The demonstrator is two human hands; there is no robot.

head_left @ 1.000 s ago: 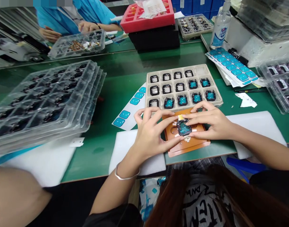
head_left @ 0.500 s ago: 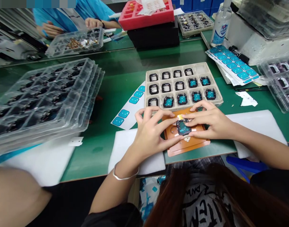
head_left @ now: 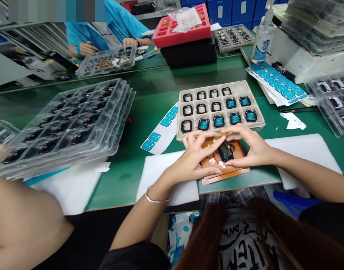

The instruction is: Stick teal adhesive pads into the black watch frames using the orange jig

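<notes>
A small black watch case (head_left: 226, 151) with a teal sheet inside is tilted over an orange fixture plate (head_left: 211, 179). My right hand (head_left: 252, 148) grips it, thumb at the lower edge and fingers at the top, partly hidden. My left hand (head_left: 193, 157) has its fingers stretched out; its index fingertip is at the case's upper edge, and its thumb lies apart over the plate. Just behind is a beige tray (head_left: 258, 107) of similar cases, some with teal inside and some without. Left of the tray is a white sheet with teal stickers (head_left: 160, 140).
Stacked clear trays (head_left: 115, 127) stand at left, near another person's arm (head_left: 28, 221). Opposite, a person in blue (head_left: 127, 22) has both hands by a parts tray (head_left: 110, 62). A red tray (head_left: 186, 33), a pump bottle (head_left: 262, 43) and more sticker sheets (head_left: 281, 84) are further back.
The watch case has gone from lying flat on the orange plate to tilted in my right hand. My left thumb has come away from its lower edge. The camera view has shifted slightly.
</notes>
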